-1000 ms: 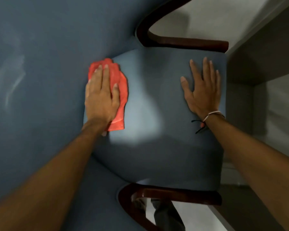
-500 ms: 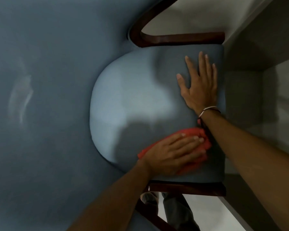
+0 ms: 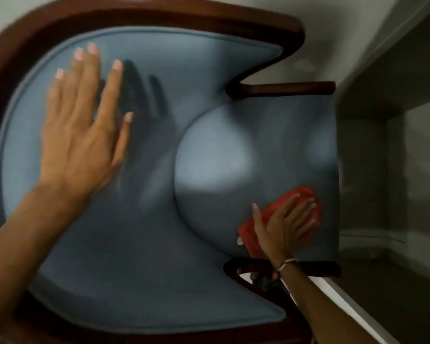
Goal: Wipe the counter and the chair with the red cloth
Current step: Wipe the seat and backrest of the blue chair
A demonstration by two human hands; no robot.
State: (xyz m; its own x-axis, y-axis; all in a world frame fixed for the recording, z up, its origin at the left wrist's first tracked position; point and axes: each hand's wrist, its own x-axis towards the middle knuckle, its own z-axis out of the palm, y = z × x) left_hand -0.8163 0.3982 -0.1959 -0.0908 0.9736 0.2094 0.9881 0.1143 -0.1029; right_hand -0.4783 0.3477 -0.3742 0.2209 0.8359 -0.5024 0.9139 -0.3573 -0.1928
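A blue upholstered chair with a dark wooden frame (image 3: 159,11) fills the view from above. Its rounded seat (image 3: 221,157) lies at centre right and its curved backrest (image 3: 174,70) wraps around the left. The red cloth (image 3: 247,232) lies bunched on the seat's near right corner. My right hand (image 3: 286,227), with a thin bracelet on the wrist, presses flat on the cloth and covers most of it. My left hand (image 3: 82,125) rests flat on the backrest padding with fingers spread, holding nothing and blurred by motion.
Wooden armrests (image 3: 283,86) run along the far and near sides of the seat. A grey ledge or cabinet (image 3: 382,115) stands close against the chair's right side. Pale floor (image 3: 345,33) shows beyond the chair at top right.
The red cloth was under my left hand on the seat; now my right hand presses it at the seat's near right corner. My left hand has moved onto the backrest. The view has pulled back.
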